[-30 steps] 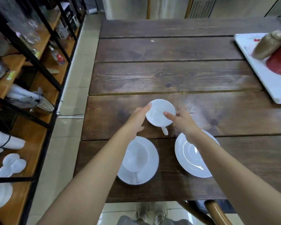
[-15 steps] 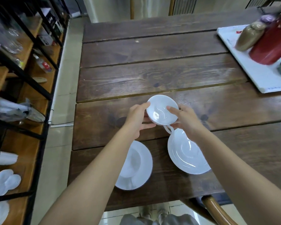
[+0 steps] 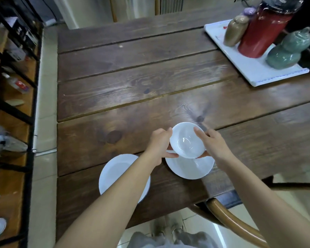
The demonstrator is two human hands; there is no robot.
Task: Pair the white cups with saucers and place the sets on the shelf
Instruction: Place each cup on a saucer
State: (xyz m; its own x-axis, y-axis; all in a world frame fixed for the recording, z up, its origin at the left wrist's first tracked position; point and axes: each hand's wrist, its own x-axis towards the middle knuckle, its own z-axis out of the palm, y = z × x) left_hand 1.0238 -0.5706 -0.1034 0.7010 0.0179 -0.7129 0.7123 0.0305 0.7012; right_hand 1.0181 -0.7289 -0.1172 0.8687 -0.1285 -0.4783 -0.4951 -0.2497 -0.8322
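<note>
A white cup (image 3: 187, 140) is held between my left hand (image 3: 159, 145) and my right hand (image 3: 214, 145), just above the far edge of a white saucer (image 3: 190, 168) on the dark wooden table (image 3: 132, 97). My fingers grip the cup's rim and underside on both sides. A second white saucer (image 3: 115, 172) lies to the left near the front edge; my left forearm crosses over it and hides whatever stands on it.
A white tray (image 3: 254, 72) at the far right carries a red flask (image 3: 263, 27), a brown bottle (image 3: 235, 30) and a green gourd jar (image 3: 288, 49). A black-framed wooden shelf (image 3: 11, 122) with dishes runs along the left. A chair back (image 3: 231, 221) curves below the table.
Both hands lifted the cup off the table and carried it toward me, over the right saucer. The view swung left, so the tray shows more.
</note>
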